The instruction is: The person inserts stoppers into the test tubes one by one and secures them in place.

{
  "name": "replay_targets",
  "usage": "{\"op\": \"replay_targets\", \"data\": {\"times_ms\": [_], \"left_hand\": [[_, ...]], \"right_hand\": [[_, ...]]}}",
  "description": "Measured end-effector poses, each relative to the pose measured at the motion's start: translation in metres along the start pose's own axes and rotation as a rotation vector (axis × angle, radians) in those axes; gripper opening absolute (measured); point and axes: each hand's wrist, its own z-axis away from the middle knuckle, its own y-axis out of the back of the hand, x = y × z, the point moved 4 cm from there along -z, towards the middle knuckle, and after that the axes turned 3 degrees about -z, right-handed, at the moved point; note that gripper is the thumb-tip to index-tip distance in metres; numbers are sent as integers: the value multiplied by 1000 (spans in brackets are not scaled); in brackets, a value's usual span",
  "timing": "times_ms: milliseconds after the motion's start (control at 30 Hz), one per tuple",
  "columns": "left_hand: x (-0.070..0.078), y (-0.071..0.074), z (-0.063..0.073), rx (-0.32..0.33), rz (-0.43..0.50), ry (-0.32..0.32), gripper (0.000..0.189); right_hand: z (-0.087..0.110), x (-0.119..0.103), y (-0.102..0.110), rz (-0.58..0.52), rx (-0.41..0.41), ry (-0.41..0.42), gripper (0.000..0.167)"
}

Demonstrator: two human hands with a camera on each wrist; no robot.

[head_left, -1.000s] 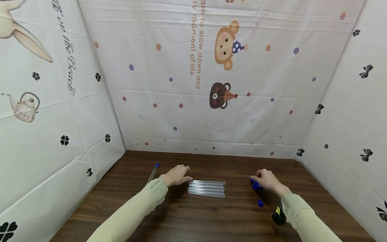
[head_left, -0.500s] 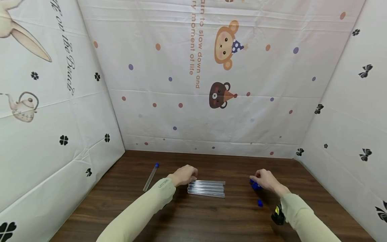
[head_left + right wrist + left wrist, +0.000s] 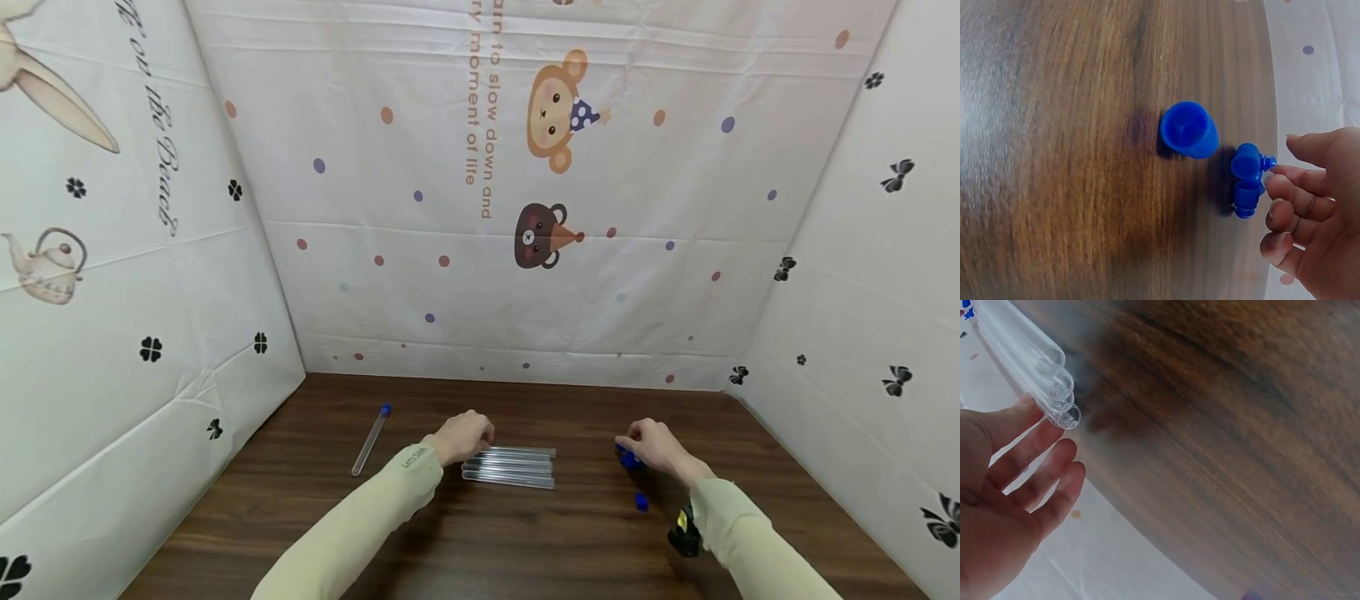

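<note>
Several clear test tubes (image 3: 513, 468) lie side by side mid-table. At their left end is my left hand (image 3: 462, 436); in the left wrist view its thumb and index finger pinch the outermost test tube (image 3: 1007, 369) near its end, the other fingers spread. My right hand (image 3: 660, 446) is over a small cluster of blue stoppers (image 3: 630, 458). In the right wrist view its fingers are loosely bent, the thumb apart, with the index fingertip close against one stopper (image 3: 1246, 164); contact is unclear. One loose blue stopper (image 3: 641, 502) sits nearer me, hollow end showing.
A test tube with a blue stopper (image 3: 371, 442) lies apart on the left of the brown wooden table (image 3: 525, 542). Printed white cloth walls (image 3: 450, 292) enclose the back and both sides. A black device with a yellow mark (image 3: 684, 533) is at the right wrist.
My left hand has moved right onto the end of the row of tubes, and its thumb and index finger have closed there. The right hand stays by the stoppers. The view has shifted slightly.
</note>
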Motion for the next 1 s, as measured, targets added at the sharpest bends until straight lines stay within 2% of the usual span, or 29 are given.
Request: {"op": "replay_targets", "data": {"times_ms": [400,667,1000], "left_hand": [[-5,2,0,30,-58,-24,10],[-2,2,0,29,-105,-19,13],[9,-3,-11,7,-142,-22,14]], "right_hand": [[-6,-2,-3,65,77,-8,21],[-11,-2,-8,108,44,-8,21],[-12,-5,-11,124,16,-53,16]]}}
